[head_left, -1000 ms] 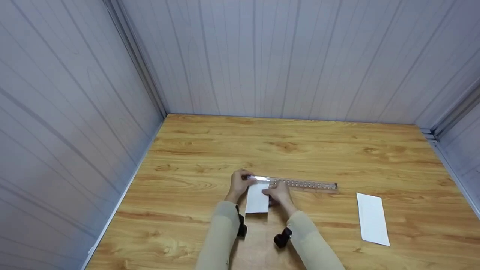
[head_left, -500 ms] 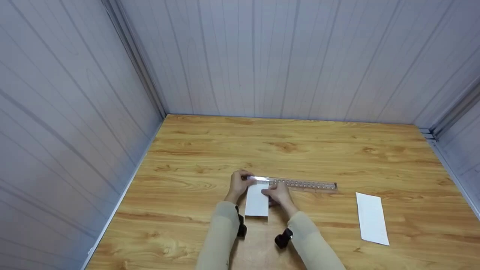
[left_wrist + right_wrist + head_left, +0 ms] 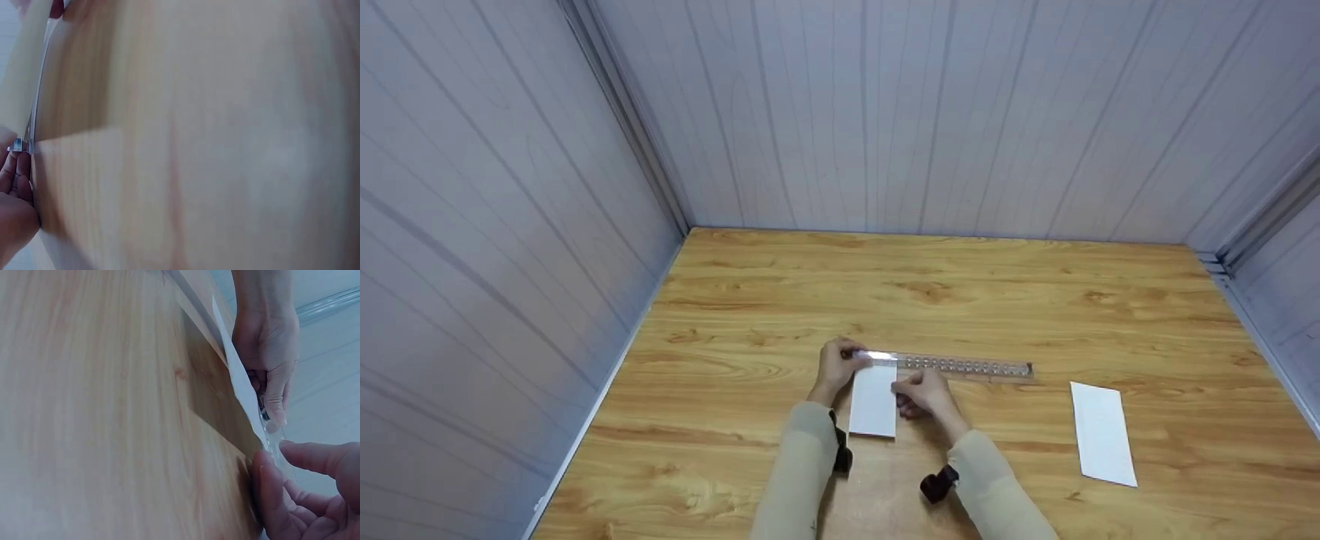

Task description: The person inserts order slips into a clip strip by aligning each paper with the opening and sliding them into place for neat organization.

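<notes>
Left hand [image 3: 834, 369] of mine pinches the left end of a clear ruler [image 3: 971, 366] where it meets the far left corner of a white strip [image 3: 874, 406] of paper, thumb on top and fingers curled in behind. The white strip runs from the ruler toward me, between my hands, and the right wrist view shows it tilted up off the wooden table [image 3: 735, 322], with a shadow beneath. My right hand [image 3: 928, 394] is at the strip's right edge, a little nearer to me than the ruler: 1 fingertip appears to touch that edge from below, the thumb is just beside it, and I cannot tell whether the paper is nipped between them. As for progress, I judge that 1 part is settled: the ruler crosses the strip's far end, its remainder reaching out past my right hand. I can make out no crease, mark or tear, so the work along the ruler looks undone to me. The other strip [image 3: 1104, 433] lies well off to my right, touched by neither hand, so of 2 papers only 1 seems in work.
</notes>
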